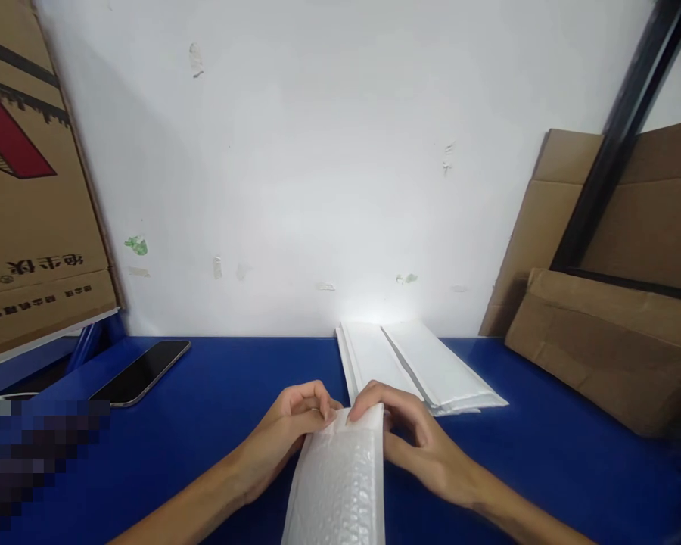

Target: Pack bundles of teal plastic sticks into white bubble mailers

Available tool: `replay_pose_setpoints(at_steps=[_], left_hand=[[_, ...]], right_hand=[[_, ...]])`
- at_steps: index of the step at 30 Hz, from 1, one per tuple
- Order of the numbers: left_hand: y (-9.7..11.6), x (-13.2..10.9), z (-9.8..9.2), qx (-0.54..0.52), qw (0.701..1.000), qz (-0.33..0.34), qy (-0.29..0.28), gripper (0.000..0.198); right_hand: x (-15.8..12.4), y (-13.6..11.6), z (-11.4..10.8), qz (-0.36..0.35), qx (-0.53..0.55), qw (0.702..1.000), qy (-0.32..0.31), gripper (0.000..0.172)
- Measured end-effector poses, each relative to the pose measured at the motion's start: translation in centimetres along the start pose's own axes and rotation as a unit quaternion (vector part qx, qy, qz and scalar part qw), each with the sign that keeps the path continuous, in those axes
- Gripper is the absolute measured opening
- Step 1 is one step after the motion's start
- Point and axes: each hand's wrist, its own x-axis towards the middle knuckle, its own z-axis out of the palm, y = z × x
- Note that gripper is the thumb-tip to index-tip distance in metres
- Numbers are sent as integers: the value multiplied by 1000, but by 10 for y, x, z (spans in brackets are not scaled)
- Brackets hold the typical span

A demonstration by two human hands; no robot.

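A white bubble mailer (337, 484) lies lengthwise on the blue table (232, 393) in front of me. My left hand (287, 431) pinches its far left corner with curled fingers. My right hand (414, 439) grips the far right corner, fingertips pressed on the top edge. Just beyond the hands lies a stack of white mailers (414, 363), reaching back to the wall.
A black phone (141, 371) lies face up at the left. A large printed cardboard box (28, 197) stands at the far left. Folded cardboard sheets (607, 333) and a black metal post (624, 129) lean at the right. A white wall closes the back.
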Motion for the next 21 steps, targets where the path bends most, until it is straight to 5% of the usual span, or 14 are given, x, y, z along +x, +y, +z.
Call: replay_pose_setpoints(at_steps=[4, 9, 14, 21], left_hand=[[0, -2, 2, 122, 992, 33, 18, 5], [-1, -5, 9, 311, 934, 122, 129, 27], [-1, -15, 18, 321, 925, 127, 160, 34], [-8, -32, 43, 304, 933, 140, 129, 39]], right_hand=[[-2, 0, -3, -53, -14, 998, 13, 11], [0, -8, -10, -69, 44, 996, 31, 13], [5, -17, -17, -67, 19, 983, 169, 19], [20, -43, -48, -161, -130, 915, 347, 14]])
